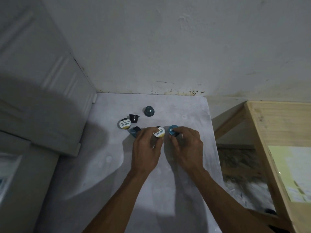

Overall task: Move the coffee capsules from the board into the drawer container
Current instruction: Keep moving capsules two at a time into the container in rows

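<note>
1. The left hand (146,147) has its grip curled round a white-lidded capsule (158,132); the lid reads "EXCELSO".
2. The right hand (186,143) pinches a blue-lidded capsule (173,130); its writing is mostly hidden by the fingers.
3. Both held capsules sit near the middle of the white board (193,111).
4. Just left of the left hand lie a blue capsule (134,130), partly hidden, another white-lidded "EXCELSO" capsule (125,124), and a dark capsule (134,118).
5. A grey-blue capsule (149,111) stands nearer the board's far edge.
6. A wooden frame (269,125) is cut off at the right.
</note>
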